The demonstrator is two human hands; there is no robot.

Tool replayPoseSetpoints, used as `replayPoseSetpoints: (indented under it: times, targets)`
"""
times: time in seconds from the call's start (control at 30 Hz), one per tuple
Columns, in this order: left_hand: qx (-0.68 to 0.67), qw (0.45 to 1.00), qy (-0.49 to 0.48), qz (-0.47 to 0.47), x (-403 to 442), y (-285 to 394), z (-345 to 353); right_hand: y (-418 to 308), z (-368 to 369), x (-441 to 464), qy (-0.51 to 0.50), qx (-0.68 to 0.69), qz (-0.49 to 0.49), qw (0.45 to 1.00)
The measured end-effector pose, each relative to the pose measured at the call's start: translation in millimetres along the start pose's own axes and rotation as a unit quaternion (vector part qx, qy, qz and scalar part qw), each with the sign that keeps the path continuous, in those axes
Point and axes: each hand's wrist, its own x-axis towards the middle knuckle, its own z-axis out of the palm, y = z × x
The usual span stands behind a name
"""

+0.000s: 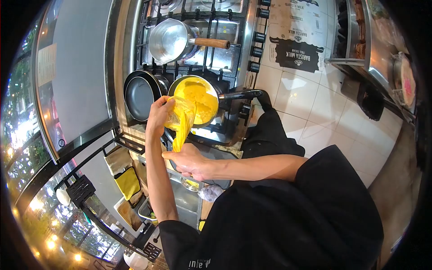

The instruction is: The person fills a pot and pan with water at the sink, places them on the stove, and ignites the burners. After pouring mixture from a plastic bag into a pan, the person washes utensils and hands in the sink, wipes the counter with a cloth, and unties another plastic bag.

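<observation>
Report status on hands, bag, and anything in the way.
Left hand, right hand: both gripping plastic bag. Bag partly over pan holding yellow mixture. Nothing seen blocking.

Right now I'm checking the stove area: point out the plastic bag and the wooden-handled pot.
Plastic bag (184, 120): head view, the yellow section of its body.
Wooden-handled pot (168, 42): head view, its metal inside bottom.

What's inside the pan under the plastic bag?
Yellow food shows inside the pan. The plastic bag hides the pan's lower left part in this picture, so what lies there can't be seen.
</observation>
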Motion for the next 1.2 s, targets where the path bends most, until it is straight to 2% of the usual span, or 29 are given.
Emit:
replayPoseSetpoints:
  times: [0.07, 0.13, 0.17, 0.23, 0.37, 0.43, 0.47, 0.53, 0.57, 0.63, 0.67, 0.73, 0.77, 0.83, 0.9, 0.93, 0.97, 1.0, 1.03, 1.1, 1.13, 1.2]
  targets:
    - [-0.012, 1.0, -0.006, 0.006, 1.2, -10.3, -4.3, -2.0, 0.5, 1.4, -0.003, -0.009, 0.001, 1.0]
    - [-0.162, 0.986, -0.037, -0.009, -4.4, -14.2, -4.8, -1.2, -0.5, 5.5, -0.016, -0.028, 0.0, 0.999]
    - [-0.164, 0.986, -0.036, -0.009, -7.6, -15.8, -5.0, -1.5, -1.5, 7.2, -0.016, -0.031, 0.002, 0.999]
    - [-0.29, 0.955, -0.04, -0.055, -20.0, -4.7, 0.0, -8.8, -2.6, 9.0, 0.016, -0.094, 0.017, 0.995]
    - [-0.345, 0.934, -0.055, -0.073, -30.7, -2.7, 1.3, -12.3, -9.0, 21.0, 0.066, -0.173, 0.0, 0.983]
    - [-0.365, 0.928, -0.047, -0.054, -35.2, -3.9, 4.0, -9.4, -10.8, 29.5, 0.068, -0.327, -0.116, 0.935]
    - [-0.366, 0.928, -0.047, -0.054, -37.7, -4.9, 4.8, -8.3, -14.2, 31.6, 0.068, -0.328, -0.116, 0.935]
    - [-0.365, 0.929, -0.027, -0.047, -41.9, -5.7, 7.4, -13.1, -20.2, 29.2, 0.0, -0.516, -0.269, 0.813]
    - [-0.366, 0.929, -0.028, -0.046, -43.3, -4.0, 10.1, -14.0, -21.8, 29.9, 0.001, -0.516, -0.269, 0.813]
    - [-0.427, 0.901, -0.002, -0.078, -47.6, 1.2, 15.0, -13.2, -24.8, 31.7, 0.003, -0.636, -0.235, 0.735]
    - [-0.427, 0.901, -0.002, -0.078, -43.6, -4.5, 13.7, -12.4, -26.2, 32.3, 0.002, -0.636, -0.235, 0.735]
    - [-0.475, 0.875, -0.058, -0.072, -32.0, -14.9, 12.5, -14.1, -28.1, 30.0, 0.006, -0.617, -0.154, 0.771]
    - [-0.475, 0.875, -0.058, -0.071, -27.6, -20.0, 13.1, -14.9, -30.1, 27.8, 0.006, -0.618, -0.154, 0.771]
    - [-0.343, 0.939, -0.019, -0.009, -27.4, -15.7, 23.0, -21.3, -32.9, 16.4, -0.002, -0.644, -0.076, 0.761]
    - [-0.344, 0.939, 0.011, -0.006, -27.7, -16.1, 27.0, -28.9, -45.9, 11.3, 0.011, -0.646, -0.057, 0.761]
    - [-0.335, 0.941, 0.018, 0.046, -24.8, -21.5, 28.3, -41.5, -43.8, -4.6, 0.086, -0.59, -0.077, 0.799]
    - [-0.325, 0.94, 0.026, 0.097, -23.4, -26.0, 29.0, -30.2, -64.7, 10.0, 0.129, -0.526, -0.158, 0.826]
    - [-0.295, 0.947, 0.045, 0.114, -26.8, -22.5, 31.4, -30.0, -80.7, 19.2, 0.188, -0.509, -0.158, 0.825]
    - [-0.297, 0.947, 0.046, 0.116, -28.4, -23.4, 33.5, -34.4, -88.1, 15.7, 0.226, -0.438, -0.179, 0.851]
    - [-0.197, 0.961, 0.08, 0.178, -34.6, -22.0, 38.8, -34.0, -104.3, 28.2, 0.28, -0.31, -0.279, 0.865]
    - [-0.131, 0.968, 0.115, 0.18, -41.0, -19.3, 45.1, -36.0, -106.9, 33.5, 0.277, -0.315, -0.279, 0.864]
    - [-0.08, 0.963, 0.142, 0.213, -51.4, -17.5, 60.5, -41.6, -105.7, 43.3, 0.203, -0.131, -0.238, 0.941]
